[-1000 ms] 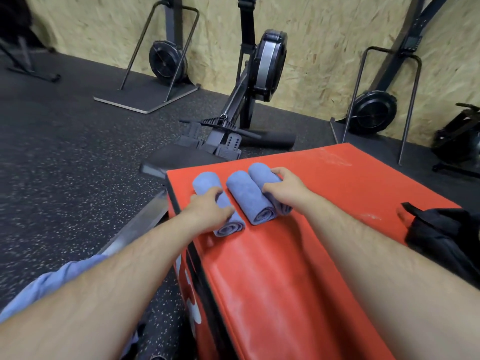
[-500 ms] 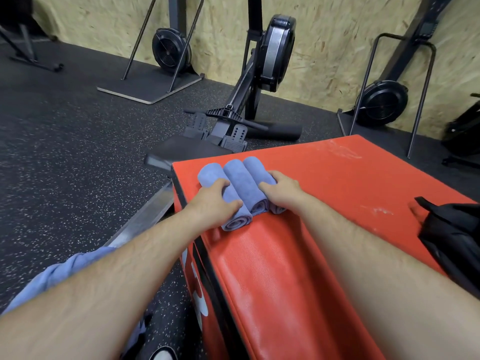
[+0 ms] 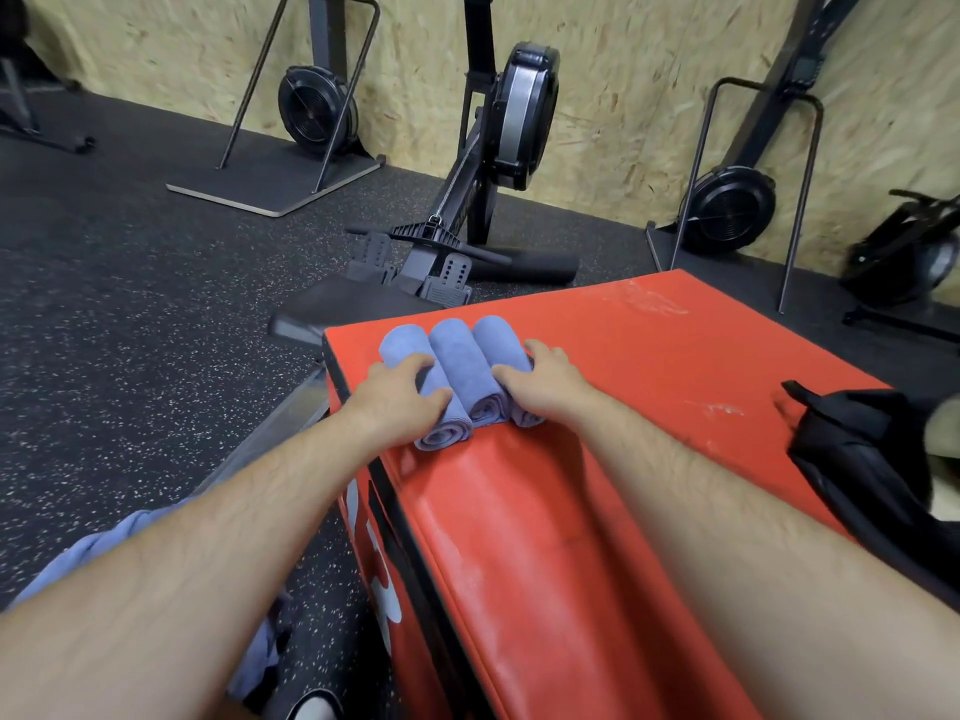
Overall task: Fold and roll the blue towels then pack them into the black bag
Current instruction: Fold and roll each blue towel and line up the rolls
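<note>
With our left hand [image 3: 396,402] and right hand [image 3: 543,391] cupped, fingers curled, against the outer flanks of the three rolled blue towels [image 3: 457,376] — touching, long axes pointing away from us, at the red box [image 3: 649,387]'s far left corner — the black bag [image 3: 862,459] lies well right, nearer our right hand.

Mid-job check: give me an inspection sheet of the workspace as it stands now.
Surface: red padded box, top scuffed with white marks.
Job's things: three rolled towels side by side, touching, near the box's far left corner; black bag at the box's right edge; loose blue cloth low at left, possibly another towel.
Clutter: nothing seen on the box.
Hands: left hand on the left roll, right hand on the right roll, pressing them together; grip not clear.
Cables: nothing seen.
Surroundings: speckled black floor, rowing machine beyond the box, chipboard wall.
</note>
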`<state>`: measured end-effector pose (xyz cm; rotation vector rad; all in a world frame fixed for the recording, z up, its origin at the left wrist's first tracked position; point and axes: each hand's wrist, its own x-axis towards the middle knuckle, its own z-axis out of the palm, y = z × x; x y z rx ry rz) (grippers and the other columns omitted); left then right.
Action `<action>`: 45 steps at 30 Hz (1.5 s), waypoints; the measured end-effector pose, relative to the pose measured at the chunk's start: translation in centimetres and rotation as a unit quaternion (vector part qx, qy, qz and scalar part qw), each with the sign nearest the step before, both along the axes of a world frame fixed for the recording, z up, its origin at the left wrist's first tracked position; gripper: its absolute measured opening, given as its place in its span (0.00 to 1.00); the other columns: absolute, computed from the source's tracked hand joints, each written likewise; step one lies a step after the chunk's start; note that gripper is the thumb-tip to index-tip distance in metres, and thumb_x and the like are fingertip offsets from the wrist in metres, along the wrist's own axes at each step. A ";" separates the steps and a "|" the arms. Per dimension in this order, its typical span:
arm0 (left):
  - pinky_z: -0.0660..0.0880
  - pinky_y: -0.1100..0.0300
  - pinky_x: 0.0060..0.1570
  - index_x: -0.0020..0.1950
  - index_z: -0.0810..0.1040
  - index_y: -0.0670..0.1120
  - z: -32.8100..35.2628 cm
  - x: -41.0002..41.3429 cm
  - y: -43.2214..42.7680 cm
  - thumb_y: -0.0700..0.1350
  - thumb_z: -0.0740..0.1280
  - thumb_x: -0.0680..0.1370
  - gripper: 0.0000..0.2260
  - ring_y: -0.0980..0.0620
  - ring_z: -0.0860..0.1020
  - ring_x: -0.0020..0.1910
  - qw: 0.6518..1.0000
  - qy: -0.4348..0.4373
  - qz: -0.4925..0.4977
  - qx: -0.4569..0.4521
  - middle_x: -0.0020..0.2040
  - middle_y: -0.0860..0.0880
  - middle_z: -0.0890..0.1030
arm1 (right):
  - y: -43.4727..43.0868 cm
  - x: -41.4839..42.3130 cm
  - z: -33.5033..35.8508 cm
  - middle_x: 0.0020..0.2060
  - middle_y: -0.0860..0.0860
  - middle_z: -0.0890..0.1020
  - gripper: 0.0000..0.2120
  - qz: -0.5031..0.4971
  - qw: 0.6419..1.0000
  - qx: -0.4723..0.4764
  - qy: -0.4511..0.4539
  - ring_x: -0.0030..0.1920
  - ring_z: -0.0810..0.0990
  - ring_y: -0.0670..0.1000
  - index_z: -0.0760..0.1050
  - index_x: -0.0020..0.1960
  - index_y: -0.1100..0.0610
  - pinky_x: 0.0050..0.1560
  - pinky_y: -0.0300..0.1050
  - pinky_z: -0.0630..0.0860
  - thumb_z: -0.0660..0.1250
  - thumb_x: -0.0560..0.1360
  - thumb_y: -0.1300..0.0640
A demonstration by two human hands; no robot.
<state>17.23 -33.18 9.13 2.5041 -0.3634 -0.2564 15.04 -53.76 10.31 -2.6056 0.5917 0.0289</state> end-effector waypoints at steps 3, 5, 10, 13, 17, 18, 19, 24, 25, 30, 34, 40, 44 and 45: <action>0.71 0.51 0.63 0.73 0.67 0.57 0.3 -0.5 0.8 0.59 0.62 0.79 0.23 0.39 0.75 0.61 1.000 -0.020 0.001 -0.001 0.67 0.42 0.66 | 0.7 -1.3 0.4 0.69 0.56 0.70 0.31 0.023 0.996 -0.086 -0.021 0.69 0.68 0.62 0.64 0.75 0.50 0.69 0.54 0.67 0.60 0.76 0.38; 0.71 0.49 0.64 0.73 0.68 0.57 0.5 -0.8 1.6 0.57 0.62 0.79 0.21 0.38 0.75 0.61 0.999 -0.038 -0.005 0.000 0.66 0.42 0.67 | 1.9 -2.1 0.9 0.68 0.56 0.71 0.27 0.051 0.984 -0.155 -0.070 0.67 0.68 0.61 0.68 0.73 0.52 0.68 0.54 0.67 0.59 0.78 0.40; 0.69 0.48 0.68 0.73 0.69 0.56 1.5 -2.3 4.8 0.54 0.64 0.79 0.22 0.39 0.73 0.65 0.996 -0.089 -0.020 0.007 0.66 0.43 0.69 | 8.5 -3.8 0.9 0.64 0.55 0.76 0.18 0.205 0.952 -0.154 -0.167 0.63 0.72 0.60 0.75 0.67 0.57 0.62 0.54 0.70 0.59 0.81 0.51; 0.70 0.46 0.66 0.71 0.70 0.55 1.2 -3.4 7.9 0.52 0.64 0.79 0.20 0.37 0.73 0.63 0.992 -0.109 -0.030 0.051 0.62 0.41 0.71 | 13.1 -4.6 -0.5 0.58 0.57 0.78 0.18 0.278 0.934 -0.128 -0.186 0.59 0.75 0.61 0.77 0.63 0.58 0.60 0.57 0.72 0.59 0.78 0.54; 0.72 0.44 0.63 0.70 0.70 0.51 -0.2 -4.6 13.0 0.52 0.61 0.80 0.19 0.36 0.72 0.64 0.989 -0.094 -0.004 0.114 0.63 0.43 0.70 | 19.0 -4.7 -2.6 0.58 0.57 0.77 0.23 0.320 0.926 -0.128 -0.152 0.57 0.75 0.62 0.75 0.64 0.57 0.59 0.58 0.73 0.53 0.74 0.52; 0.72 0.44 0.62 0.71 0.69 0.51 -0.7 -4.9 14.3 0.52 0.61 0.80 0.19 0.36 0.72 0.64 0.988 -0.085 0.005 0.128 0.64 0.43 0.70 | 20.4 -4.6 -3.1 0.60 0.57 0.76 0.23 0.326 0.928 -0.123 -0.136 0.59 0.74 0.62 0.74 0.66 0.56 0.60 0.58 0.72 0.53 0.75 0.52; 0.71 0.44 0.63 0.72 0.69 0.51 -1.2 -5.1 15.8 0.53 0.61 0.81 0.20 0.37 0.72 0.65 0.987 -0.075 0.012 0.140 0.65 0.42 0.70 | 21.7 -4.5 -3.8 0.61 0.57 0.75 0.22 0.333 0.928 -0.115 -0.117 0.60 0.73 0.63 0.72 0.67 0.56 0.61 0.58 0.72 0.55 0.77 0.52; 0.72 0.49 0.59 0.72 0.69 0.53 -3.9 -5.9 22.8 0.52 0.63 0.81 0.20 0.41 0.74 0.64 0.979 0.003 0.021 0.202 0.66 0.44 0.72 | 27.9 -3.8 -8.2 0.64 0.57 0.71 0.21 0.389 0.919 -0.053 -0.031 0.64 0.73 0.61 0.68 0.72 0.54 0.64 0.57 0.70 0.58 0.80 0.55; 0.73 0.51 0.55 0.72 0.69 0.54 -4.4 -5.9 24.0 0.49 0.63 0.80 0.20 0.41 0.75 0.63 0.974 0.030 0.018 0.225 0.65 0.44 0.72 | 29.1 -3.9 -9.0 0.64 0.57 0.71 0.21 0.400 0.915 -0.044 -0.011 0.64 0.73 0.62 0.68 0.73 0.55 0.65 0.56 0.70 0.59 0.80 0.55; 0.71 0.57 0.40 0.69 0.74 0.49 -6.0 -6.0 27.9 0.45 0.66 0.77 0.19 0.43 0.80 0.54 0.946 0.092 -0.020 0.311 0.61 0.44 0.79 | 34.2 -4.4 -13.2 0.64 0.55 0.72 0.22 0.410 0.910 -0.021 0.061 0.65 0.74 0.61 0.73 0.71 0.49 0.67 0.55 0.71 0.66 0.77 0.50; 0.70 0.58 0.41 0.66 0.76 0.49 -7.3 -5.7 29.6 0.44 0.67 0.77 0.17 0.44 0.80 0.54 0.942 0.098 -0.034 0.320 0.61 0.44 0.79 | 36.4 -5.1 -14.7 0.57 0.54 0.74 0.16 0.398 0.917 -0.025 0.011 0.61 0.72 0.58 0.79 0.62 0.46 0.65 0.50 0.69 0.67 0.75 0.46; 0.76 0.55 0.43 0.62 0.80 0.48 -8.0 -5.1 31.7 0.42 0.66 0.76 0.14 0.44 0.81 0.50 0.950 0.112 -0.059 0.287 0.57 0.45 0.81 | 38.4 -5.6 -15.3 0.48 0.47 0.75 0.11 0.404 0.915 0.001 -0.004 0.56 0.71 0.51 0.78 0.46 0.48 0.59 0.50 0.71 0.70 0.73 0.40; 0.77 0.54 0.45 0.63 0.77 0.46 -7.8 -5.0 32.0 0.42 0.66 0.77 0.14 0.45 0.80 0.50 0.960 0.122 -0.068 0.244 0.55 0.46 0.82 | 38.5 -5.5 -14.4 0.37 0.45 0.77 0.13 0.370 0.928 0.046 -0.009 0.46 0.76 0.52 0.70 0.35 0.50 0.49 0.51 0.75 0.69 0.76 0.51; 0.77 0.54 0.46 0.63 0.77 0.47 -7.7 -4.9 32.0 0.43 0.67 0.77 0.14 0.45 0.80 0.51 0.963 0.117 -0.065 0.233 0.56 0.46 0.82 | 38.4 -5.5 -14.0 0.35 0.44 0.76 0.12 0.360 0.931 0.054 -0.017 0.43 0.76 0.51 0.70 0.36 0.51 0.45 0.49 0.74 0.68 0.77 0.52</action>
